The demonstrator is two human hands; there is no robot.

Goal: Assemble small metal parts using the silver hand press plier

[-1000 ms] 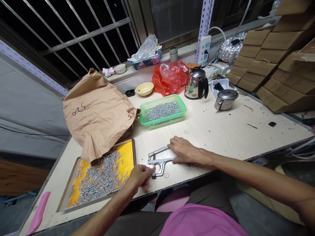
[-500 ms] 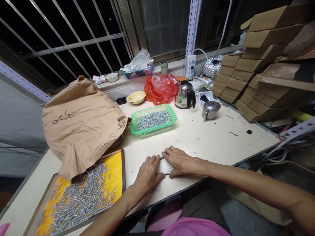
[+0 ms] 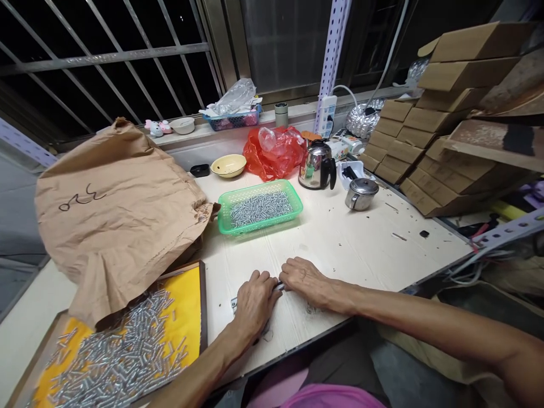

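Near the front edge of the table, my left hand (image 3: 255,300) is closed over a slim metal strip (image 3: 279,287), its fingers bent down around it. My right hand (image 3: 306,281) grips the strip's other side with curled fingers, close beside the left. Only a short silver and dark stretch shows between the hands; the rest is covered by them. A small metal end with holes (image 3: 233,305) sticks out to the left of my left hand. Whether it belongs to the same strip I cannot tell. A thin ring-like bit (image 3: 267,336) lies below my left hand.
A tray (image 3: 203,306) of loose metal pins on yellow lining sits at left, partly under a brown paper sack (image 3: 123,215). Beyond the hands stand a green basket (image 3: 225,226) of pins, a kettle (image 3: 312,170) and a lidded steel pot (image 3: 361,195). Cartons (image 3: 459,119) are stacked at right.
Two bars showed between my hands before; now one short stretch shows. My right hand's fingers and thumb have drawn in around it. The view has shifted slightly.
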